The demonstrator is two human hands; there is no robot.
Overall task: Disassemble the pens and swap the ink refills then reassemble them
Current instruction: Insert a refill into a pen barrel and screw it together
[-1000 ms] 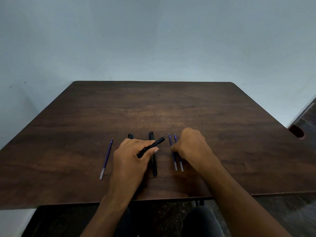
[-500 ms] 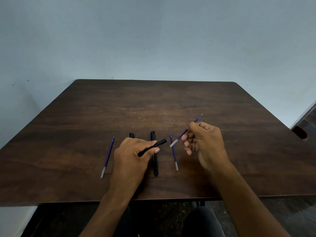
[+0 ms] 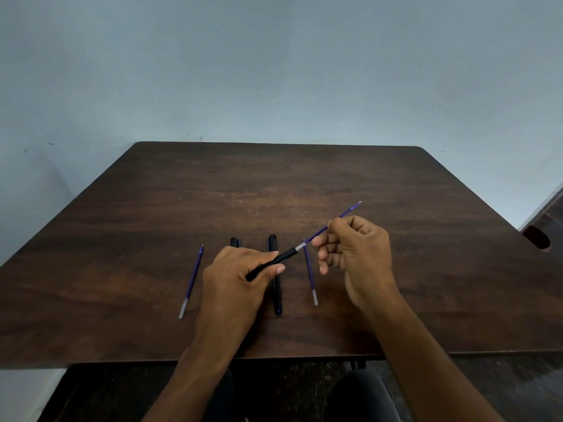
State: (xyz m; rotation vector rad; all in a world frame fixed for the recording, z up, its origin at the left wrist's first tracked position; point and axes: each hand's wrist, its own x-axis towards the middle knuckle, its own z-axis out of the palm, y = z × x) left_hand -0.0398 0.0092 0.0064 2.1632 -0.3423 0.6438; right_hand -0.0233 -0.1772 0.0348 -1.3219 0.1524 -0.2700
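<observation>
My left hand (image 3: pixel 234 278) grips a black pen barrel (image 3: pixel 281 258) that points up and to the right. My right hand (image 3: pixel 356 248) pinches a blue ink refill (image 3: pixel 344 214); its pale end touches the barrel's open mouth. Another black pen body (image 3: pixel 275 287) lies on the table between my hands. The top of a third black piece (image 3: pixel 234 241) shows behind my left hand. One blue refill (image 3: pixel 310 275) lies just right of the pen body, and another blue refill (image 3: pixel 192 281) lies left of my left hand.
The dark wooden table (image 3: pixel 396 300) stands against a pale blue wall. A dark piece of furniture with a round cut-out (image 3: pixel 537 237) stands at the right edge. My knees show below the table's front edge.
My right hand lifted one of the two refills off the table and brought its pale end to the mouth of the barrel in my left hand.
</observation>
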